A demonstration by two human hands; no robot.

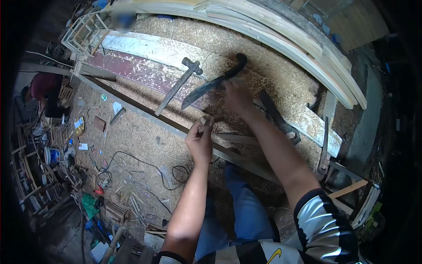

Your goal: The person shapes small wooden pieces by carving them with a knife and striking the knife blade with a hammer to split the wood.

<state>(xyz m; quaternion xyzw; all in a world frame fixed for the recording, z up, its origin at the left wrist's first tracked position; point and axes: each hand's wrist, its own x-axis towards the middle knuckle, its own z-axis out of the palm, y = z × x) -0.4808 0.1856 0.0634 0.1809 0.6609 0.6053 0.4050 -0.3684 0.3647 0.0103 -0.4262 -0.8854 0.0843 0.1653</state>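
Observation:
My left hand (200, 140) is closed at the near edge of the bench, its fingertips pinching a small piece of wood (203, 120). Over the bench, my right hand (238, 97) has curled fingers beside the blade of a machete (206, 90); whether they touch it or hold anything is unclear. The machete's black handle points away from me. Left of it lies a hammer (174, 90) with a worn wooden handle. A dark, long tool (273, 109) rests to the right of my right hand, partly behind my forearm.
Wood shavings and boards cover the bench, with long planks (281, 33) stacked along its far side. A metal tool (324, 147) lies at the right end. A black cable (162, 169) crosses the littered floor. Another person (44, 90) bends down at the far left.

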